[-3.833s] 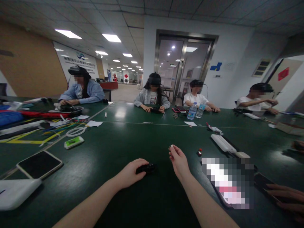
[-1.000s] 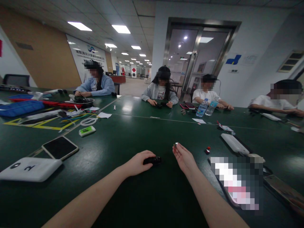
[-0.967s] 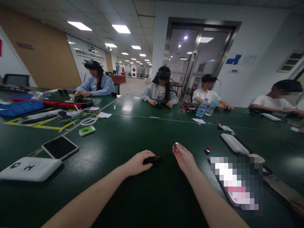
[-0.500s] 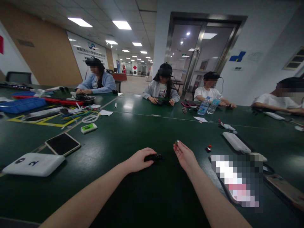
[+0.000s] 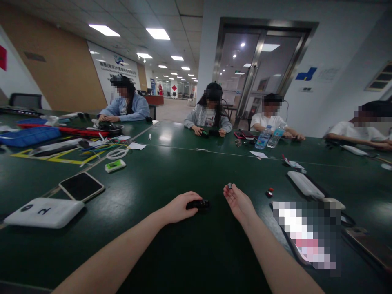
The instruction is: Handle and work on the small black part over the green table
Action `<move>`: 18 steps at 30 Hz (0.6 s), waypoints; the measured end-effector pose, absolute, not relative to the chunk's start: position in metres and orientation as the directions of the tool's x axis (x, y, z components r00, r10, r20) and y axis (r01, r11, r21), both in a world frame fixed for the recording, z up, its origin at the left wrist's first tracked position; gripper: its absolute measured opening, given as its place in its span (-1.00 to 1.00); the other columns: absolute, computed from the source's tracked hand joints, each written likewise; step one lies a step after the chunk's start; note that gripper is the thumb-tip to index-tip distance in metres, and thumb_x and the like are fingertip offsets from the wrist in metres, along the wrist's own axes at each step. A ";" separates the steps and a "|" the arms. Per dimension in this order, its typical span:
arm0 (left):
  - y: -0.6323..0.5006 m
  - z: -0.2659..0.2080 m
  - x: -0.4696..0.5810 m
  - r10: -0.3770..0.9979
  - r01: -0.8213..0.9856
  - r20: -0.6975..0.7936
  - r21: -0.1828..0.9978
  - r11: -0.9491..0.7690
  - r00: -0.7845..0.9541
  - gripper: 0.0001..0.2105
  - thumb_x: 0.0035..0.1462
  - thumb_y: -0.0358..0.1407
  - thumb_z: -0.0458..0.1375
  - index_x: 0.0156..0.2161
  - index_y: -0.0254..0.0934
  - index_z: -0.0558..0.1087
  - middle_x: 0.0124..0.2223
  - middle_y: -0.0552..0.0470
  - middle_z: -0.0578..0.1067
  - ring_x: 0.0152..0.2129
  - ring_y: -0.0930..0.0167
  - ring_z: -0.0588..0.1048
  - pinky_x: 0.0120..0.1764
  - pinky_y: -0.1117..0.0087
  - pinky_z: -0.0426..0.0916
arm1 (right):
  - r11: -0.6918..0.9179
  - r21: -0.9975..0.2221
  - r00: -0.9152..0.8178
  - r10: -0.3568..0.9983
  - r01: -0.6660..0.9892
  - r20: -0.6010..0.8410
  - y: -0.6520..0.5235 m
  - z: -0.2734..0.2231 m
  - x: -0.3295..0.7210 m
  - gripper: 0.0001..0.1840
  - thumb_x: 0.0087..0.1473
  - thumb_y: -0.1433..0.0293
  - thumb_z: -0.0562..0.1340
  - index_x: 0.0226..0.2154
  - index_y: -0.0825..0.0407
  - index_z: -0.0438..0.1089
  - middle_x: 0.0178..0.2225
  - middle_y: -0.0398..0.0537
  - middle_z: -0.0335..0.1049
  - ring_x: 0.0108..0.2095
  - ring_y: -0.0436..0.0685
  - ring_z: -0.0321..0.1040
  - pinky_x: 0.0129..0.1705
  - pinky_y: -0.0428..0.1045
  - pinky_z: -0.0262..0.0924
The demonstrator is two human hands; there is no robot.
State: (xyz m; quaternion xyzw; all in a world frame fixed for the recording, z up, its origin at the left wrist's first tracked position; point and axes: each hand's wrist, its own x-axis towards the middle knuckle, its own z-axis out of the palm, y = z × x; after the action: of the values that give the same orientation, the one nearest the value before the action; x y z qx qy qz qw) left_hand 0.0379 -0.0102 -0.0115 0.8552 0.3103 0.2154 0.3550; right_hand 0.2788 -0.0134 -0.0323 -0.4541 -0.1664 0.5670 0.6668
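Note:
My left hand (image 5: 180, 207) is closed around a small black object (image 5: 199, 204) low over the dark green table (image 5: 171, 167). Its exact kind is too small and dark to make out. To the right, my right hand (image 5: 237, 200) has its palm turned inward and pinches a tiny grey piece (image 5: 229, 185) at the fingertips. The two hands are apart, with a gap of bare table between them. A small red and black item (image 5: 269, 192) lies on the table right of my right hand.
On the left are a white case marked 2 (image 5: 44, 212), a phone (image 5: 82, 186), a green-and-white box (image 5: 115, 165) and a blue tray (image 5: 30, 135). A blurred-out device (image 5: 306, 232), a white power bank (image 5: 305, 184) and bottles (image 5: 262, 138) are right. Several people sit opposite.
My right hand has turned slightly, showing more of the grey piece at its fingertips. My left hand stays on the black object, nearly unmoved.

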 end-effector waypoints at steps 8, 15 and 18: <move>-0.007 -0.017 0.038 0.680 0.376 0.164 0.730 -0.571 0.714 -0.64 0.04 -0.38 0.10 -0.01 -0.18 0.37 0.00 0.01 0.37 -0.07 0.38 0.36 0.03 0.30 0.22 | -0.057 -0.792 0.290 0.913 -0.608 -0.288 -0.012 -0.036 0.280 -0.94 0.09 0.47 0.19 -0.34 0.09 0.39 -0.37 -0.09 0.46 -0.33 0.00 0.45 -0.26 -0.11 0.43; -0.008 -0.016 0.037 0.691 0.403 0.127 0.732 -0.550 0.712 -0.65 0.06 -0.34 0.10 0.00 -0.17 0.36 0.02 0.02 0.36 -0.07 0.39 0.36 0.02 0.31 0.24 | -0.051 -0.798 0.289 0.916 -0.600 -0.277 -0.010 -0.040 0.282 -0.88 0.02 0.50 0.25 -0.30 0.06 0.39 -0.35 -0.09 0.47 -0.30 0.03 0.46 -0.25 -0.09 0.44; -0.008 -0.015 0.037 0.694 0.403 0.130 0.733 -0.549 0.708 -0.65 0.06 -0.34 0.11 0.00 -0.18 0.36 0.01 0.02 0.36 -0.07 0.39 0.36 0.02 0.31 0.24 | -0.053 -0.802 0.293 0.914 -0.595 -0.279 -0.010 -0.040 0.282 -0.86 0.00 0.53 0.27 -0.30 0.07 0.39 -0.35 -0.08 0.47 -0.30 0.03 0.46 -0.25 -0.10 0.44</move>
State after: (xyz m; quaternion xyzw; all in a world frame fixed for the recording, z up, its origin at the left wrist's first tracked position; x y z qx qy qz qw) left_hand 0.0372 -0.0080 -0.0151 0.8551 0.3205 0.2075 0.3507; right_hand 0.2817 -0.0102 -0.0399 -0.4522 -0.1764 0.5676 0.6650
